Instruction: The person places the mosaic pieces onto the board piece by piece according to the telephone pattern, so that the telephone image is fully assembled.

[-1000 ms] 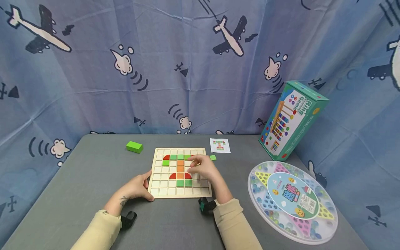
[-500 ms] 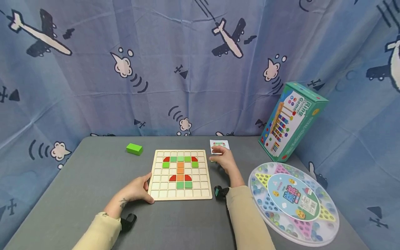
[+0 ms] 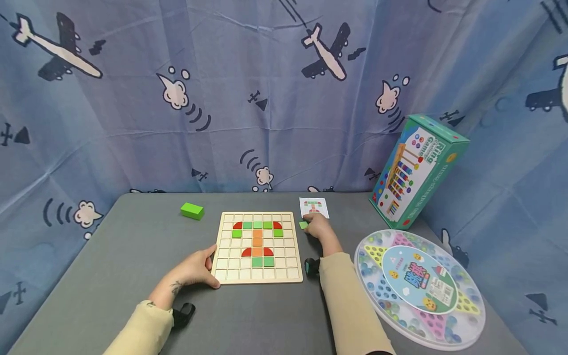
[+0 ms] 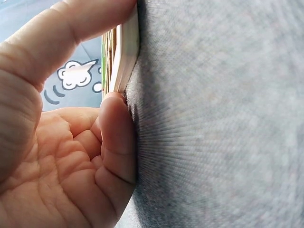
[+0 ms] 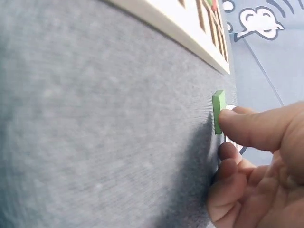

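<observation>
My left hand (image 3: 195, 268) holds the left edge of a square wooden grid board (image 3: 230, 274), thumb at its near corner and fingers along the side. In the left wrist view the board's edge (image 4: 124, 52) shows between thumb and fingers. Red, green and orange tiles (image 3: 257, 242) form a pattern on the grid. My right hand (image 3: 320, 230) is over the table right of the board, beside a loose green tile (image 3: 303, 225) and a picture card (image 3: 319, 204). In the right wrist view its thumb touches the green tile (image 5: 218, 107); whether a finger pinches it is hidden.
A green block (image 3: 192, 211) lies at the back left of the grey table (image 3: 133, 256). At the right a boxed game (image 3: 412, 172) stands tilted near the curtain (image 3: 213, 98). In front of it lies a round marble game board (image 3: 421, 291).
My right hand has moved from the board's upper right to the loose green tile and card, uncovering a red and a green tile. My left hand stays at the board's edge.
</observation>
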A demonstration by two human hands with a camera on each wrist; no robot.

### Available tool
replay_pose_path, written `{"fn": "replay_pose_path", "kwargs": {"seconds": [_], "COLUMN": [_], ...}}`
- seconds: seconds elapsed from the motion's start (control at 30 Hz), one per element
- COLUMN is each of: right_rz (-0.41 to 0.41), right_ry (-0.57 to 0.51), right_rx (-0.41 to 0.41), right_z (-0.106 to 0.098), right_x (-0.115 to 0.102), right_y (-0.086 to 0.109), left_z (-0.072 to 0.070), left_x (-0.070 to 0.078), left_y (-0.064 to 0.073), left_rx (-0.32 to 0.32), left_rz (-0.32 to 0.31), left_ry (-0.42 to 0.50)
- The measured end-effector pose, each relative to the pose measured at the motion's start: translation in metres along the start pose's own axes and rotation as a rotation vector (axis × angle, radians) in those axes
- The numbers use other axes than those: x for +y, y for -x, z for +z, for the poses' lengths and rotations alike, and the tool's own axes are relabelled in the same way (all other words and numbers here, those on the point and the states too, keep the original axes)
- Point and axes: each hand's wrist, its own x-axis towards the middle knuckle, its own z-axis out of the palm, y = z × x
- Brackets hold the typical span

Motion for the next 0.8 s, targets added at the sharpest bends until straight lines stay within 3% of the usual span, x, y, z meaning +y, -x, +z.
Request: {"fn": "replay_pose_path", "kwargs": {"seconds": [0.1,0.2,0.23,0.5,0.6,0.7,0.8], "right_rz": [0.098,0.152,0.172,0.202,0.195,0.145,0.058], "right_ry": [0.038,0.033,0.027,0.041,0.0,-0.134,-0.353], "right_rx": [-0.05,-0.063,-0.07,0.028,0.083,0.15,0.214], "right_z": [-0.028,-0.075,-0.082,-0.086,-0.085,-0.084,-0.081], "right_x": [-0.043,-0.108,-0.118,-0.12,-0.12,-0.123,-0.129], "right_y": [0.034,0.097,0.106,0.117,0.118,0.119,0.121], "left_z": [0.0,0.0,0.0,-0.001,-0.001,0.0,0.0], "left_x": [0.001,0.001,0.002,0.004,0.004,0.003,0.003], "left_y": [0.0,0.0,0.0,0.0,0.0,0.0,0.0], "left_rx": [-0.001,0.002,0.001,0.003,0.008,0.007,0.007], "left_rz": [0.0,-0.003,0.0,0.001,-0.009,-0.006,-0.006], "left_ry": [-0.001,-0.006,-0.01,-0.033,-0.024,-0.027,-0.026]}}
